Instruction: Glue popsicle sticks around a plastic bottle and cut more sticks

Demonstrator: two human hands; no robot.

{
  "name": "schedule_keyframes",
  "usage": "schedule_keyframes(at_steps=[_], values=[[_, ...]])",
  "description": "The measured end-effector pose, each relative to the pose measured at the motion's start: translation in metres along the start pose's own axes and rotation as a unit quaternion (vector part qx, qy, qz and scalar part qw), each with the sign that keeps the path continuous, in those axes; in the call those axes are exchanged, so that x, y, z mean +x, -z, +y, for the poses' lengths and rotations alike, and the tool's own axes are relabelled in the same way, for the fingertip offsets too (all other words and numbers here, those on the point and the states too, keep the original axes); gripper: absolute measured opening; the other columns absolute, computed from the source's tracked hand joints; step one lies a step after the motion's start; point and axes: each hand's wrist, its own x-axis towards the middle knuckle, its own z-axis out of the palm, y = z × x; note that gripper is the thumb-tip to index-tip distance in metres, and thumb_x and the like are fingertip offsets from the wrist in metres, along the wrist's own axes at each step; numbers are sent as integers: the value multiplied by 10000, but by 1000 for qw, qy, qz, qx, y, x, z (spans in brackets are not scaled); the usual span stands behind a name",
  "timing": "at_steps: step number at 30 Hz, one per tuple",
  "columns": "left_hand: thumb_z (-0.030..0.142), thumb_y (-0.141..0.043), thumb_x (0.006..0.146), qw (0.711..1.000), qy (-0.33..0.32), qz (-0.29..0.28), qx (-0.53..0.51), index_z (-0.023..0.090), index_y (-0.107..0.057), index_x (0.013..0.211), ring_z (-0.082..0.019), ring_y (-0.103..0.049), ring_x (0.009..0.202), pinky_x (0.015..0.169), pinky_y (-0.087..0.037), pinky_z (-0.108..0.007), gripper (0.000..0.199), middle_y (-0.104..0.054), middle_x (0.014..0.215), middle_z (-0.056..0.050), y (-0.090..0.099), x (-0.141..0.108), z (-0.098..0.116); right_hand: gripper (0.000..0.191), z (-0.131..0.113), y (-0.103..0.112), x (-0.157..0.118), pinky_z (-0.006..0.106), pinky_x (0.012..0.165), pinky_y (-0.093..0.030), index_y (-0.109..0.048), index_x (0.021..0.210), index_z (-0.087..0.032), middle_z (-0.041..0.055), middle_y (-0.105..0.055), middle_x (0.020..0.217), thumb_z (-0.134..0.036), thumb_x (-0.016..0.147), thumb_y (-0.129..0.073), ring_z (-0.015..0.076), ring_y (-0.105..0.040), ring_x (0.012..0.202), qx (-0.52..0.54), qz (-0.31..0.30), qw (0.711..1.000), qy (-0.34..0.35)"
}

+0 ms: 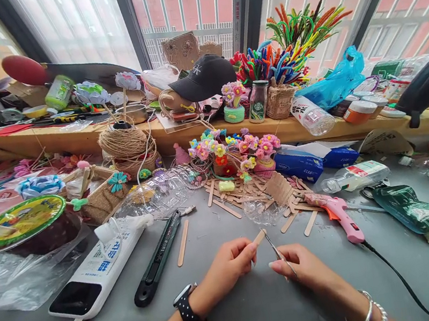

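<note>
My left hand (233,259) pinches a wooden craft stick (259,237) between thumb and fingers, its end pointing up and right. In my right hand (302,266) is a small pair of metal scissors (274,247), whose blades meet the stick near its tip. Whether the blades are fully closed is too small to tell. A single craft stick (183,243) lies on the grey table (247,318) left of my hands. Beyond them spreads a pile of craft sticks (225,210), with a square panel of joined sticks (279,188) resting on it.
A pink glue gun (341,216) with a black cord lies at right. To the left are a dark green utility knife (159,259) and a white device with a dark screen (104,262). Flowers (233,149), bottles (357,176) and a wooden ledge (193,126) line the back.
</note>
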Motion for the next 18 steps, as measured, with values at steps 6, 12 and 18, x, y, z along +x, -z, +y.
schedule_keyframes(at_steps=[6,12,18], values=[[458,-414,745,1000,-6,-5,-12,151,-392,592,-45,-222,423,404,-169,-179,344,-270,464,83,1,0,0,469,-5,-2,1,211,420,-154,-313,544,-185,-63,-272,505,-617,595,-488,56,-229,470,-2,-15,1000,1],[441,-388,765,1000,-5,-10,15,150,-388,594,-48,-234,431,410,-177,-180,338,-298,469,78,3,1,0,466,-7,0,2,214,416,-148,-298,507,-182,-63,-282,476,-598,616,-479,49,-226,448,-15,-1,1000,-11],[426,-380,773,999,-9,-11,32,151,-375,592,-51,-233,451,420,-186,-180,329,-291,488,75,2,1,3,492,-12,1,0,204,381,-162,-357,543,-178,-61,-332,471,-661,580,-443,41,-250,393,-6,-37,999,-27]])
